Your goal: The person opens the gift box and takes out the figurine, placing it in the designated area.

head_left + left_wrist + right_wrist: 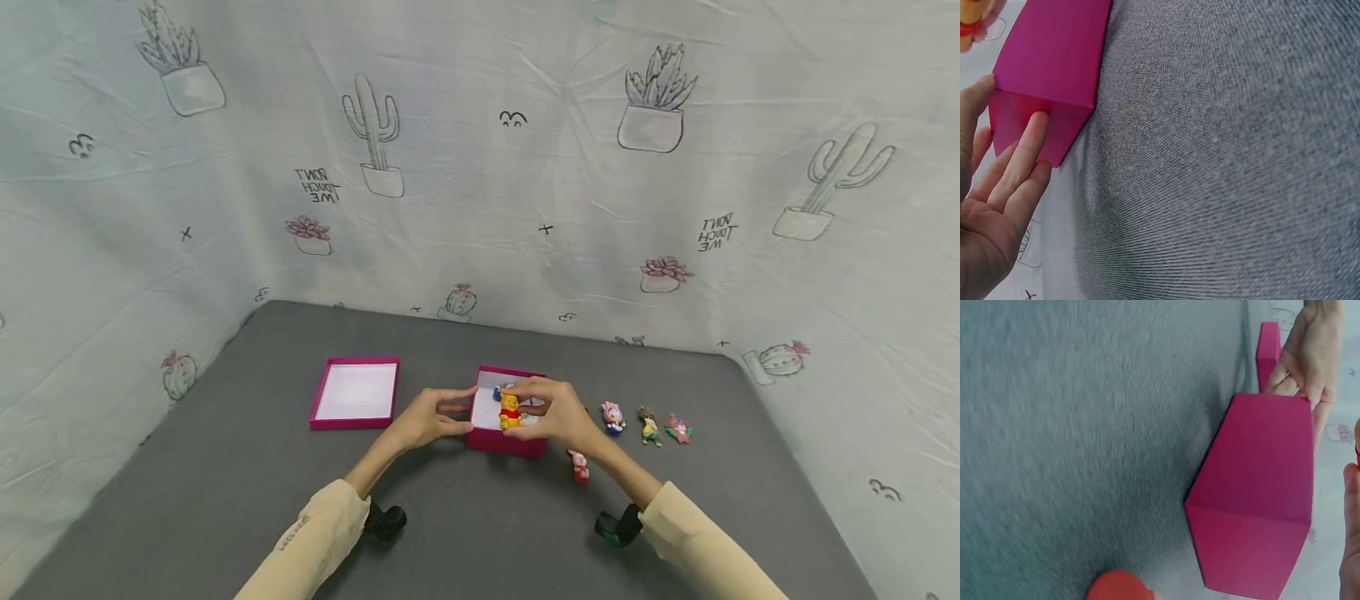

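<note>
A magenta box [506, 443] with a white inside stands on the grey table. My left hand [423, 417] touches its left wall with straight fingers, the thumb at the front corner; the left wrist view shows the fingers [1025, 153] flat against that side. Over the box, my right hand [558, 412] pinches a yellow bear figurine [511, 412] in a red shirt between thumb and fingers. A small blue figurine [497, 392] shows inside the box behind the bear, and the right hand hides part of the interior.
The box's lid [356, 392] lies white side up at left. A pink-and-blue figurine [613, 418], a green-and-brown one [649, 427] and a pink-and-green one [679, 429] lie at right. A red-and-pink figurine [579, 467] lies near the box's front right corner.
</note>
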Tool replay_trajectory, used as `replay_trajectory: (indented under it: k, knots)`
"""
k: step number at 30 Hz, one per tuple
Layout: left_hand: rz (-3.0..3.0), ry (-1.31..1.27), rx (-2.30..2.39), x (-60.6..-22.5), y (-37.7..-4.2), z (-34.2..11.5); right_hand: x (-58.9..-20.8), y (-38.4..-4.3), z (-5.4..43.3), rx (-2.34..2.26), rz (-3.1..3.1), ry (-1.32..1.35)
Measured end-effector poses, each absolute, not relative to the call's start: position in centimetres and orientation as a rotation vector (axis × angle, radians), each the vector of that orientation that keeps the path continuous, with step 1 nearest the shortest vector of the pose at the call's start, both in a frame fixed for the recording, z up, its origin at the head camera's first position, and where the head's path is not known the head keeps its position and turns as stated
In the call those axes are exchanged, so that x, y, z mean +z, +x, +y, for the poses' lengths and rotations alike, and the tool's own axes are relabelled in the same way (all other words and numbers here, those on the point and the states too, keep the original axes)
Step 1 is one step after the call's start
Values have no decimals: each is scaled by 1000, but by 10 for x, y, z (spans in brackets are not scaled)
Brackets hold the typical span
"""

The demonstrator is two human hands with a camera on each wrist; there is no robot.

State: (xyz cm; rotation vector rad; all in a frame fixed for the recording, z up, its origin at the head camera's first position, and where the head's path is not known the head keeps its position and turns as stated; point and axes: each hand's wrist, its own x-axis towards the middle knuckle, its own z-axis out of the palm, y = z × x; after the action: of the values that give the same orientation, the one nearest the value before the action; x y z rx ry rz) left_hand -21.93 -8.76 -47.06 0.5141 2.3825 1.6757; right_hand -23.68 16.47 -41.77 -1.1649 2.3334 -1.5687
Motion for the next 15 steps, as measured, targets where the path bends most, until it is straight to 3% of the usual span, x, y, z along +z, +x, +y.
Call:
replay_trajectory:
  k: [9, 15]
  knots:
    - [2398, 497, 1655, -469, -219, -89, -441, -236, 172, -1689, 2288, -1130]
    - [2388, 516, 1665, -472, -221, -89, -436, -218, 177, -1763, 2248, -1126]
